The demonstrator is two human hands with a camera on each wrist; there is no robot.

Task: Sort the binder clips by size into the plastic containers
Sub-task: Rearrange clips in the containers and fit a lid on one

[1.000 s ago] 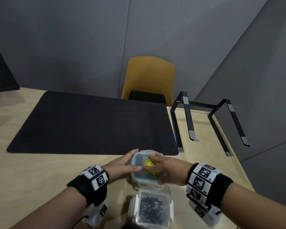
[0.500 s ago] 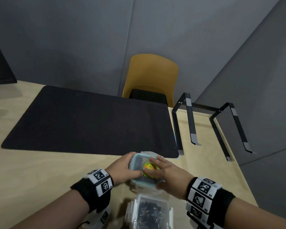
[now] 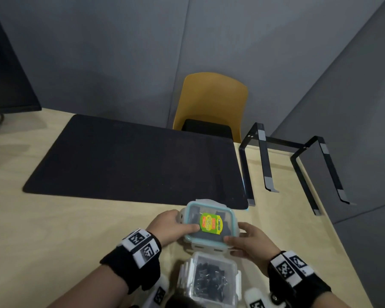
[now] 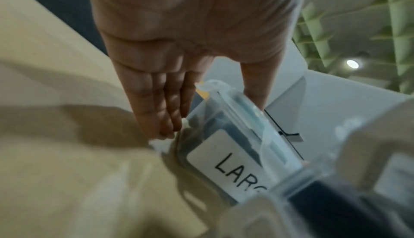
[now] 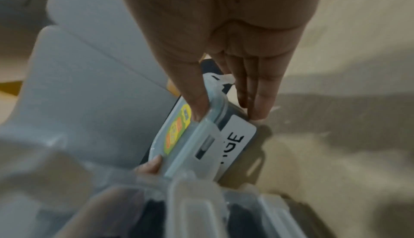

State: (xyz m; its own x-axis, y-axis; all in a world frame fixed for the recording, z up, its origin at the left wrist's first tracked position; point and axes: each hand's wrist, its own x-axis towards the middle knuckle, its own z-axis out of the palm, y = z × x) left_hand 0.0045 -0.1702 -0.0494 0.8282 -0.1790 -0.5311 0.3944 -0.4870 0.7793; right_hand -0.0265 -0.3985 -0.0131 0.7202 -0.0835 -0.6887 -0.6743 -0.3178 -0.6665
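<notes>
A clear plastic container [image 3: 210, 223] with a teal-rimmed lid and a green-yellow sticker sits at the table's near edge, dark shapes inside. Its side label [image 4: 226, 162] reads LARGE. My left hand [image 3: 170, 226] holds its left side, thumb on the lid, fingers [image 4: 161, 107] down the wall. My right hand [image 3: 251, 238] holds the right side, thumb [image 5: 197, 107] on the lid's rim, fingers [image 5: 255, 98] on the wall beside the label [image 5: 237, 135]. Closer to me stands a second clear container [image 3: 209, 283] full of small black binder clips.
A black mat [image 3: 131, 163] covers the table's middle, just beyond the containers. A black metal stand [image 3: 265, 161] stands at the right, near the table's right edge. A yellow chair [image 3: 211, 101] is behind the table, and a dark monitor [image 3: 5, 74] at far left.
My right hand has slid off the lid's sticker to the container's right side, uncovering the sticker. The left hand has kept its hold on the left side.
</notes>
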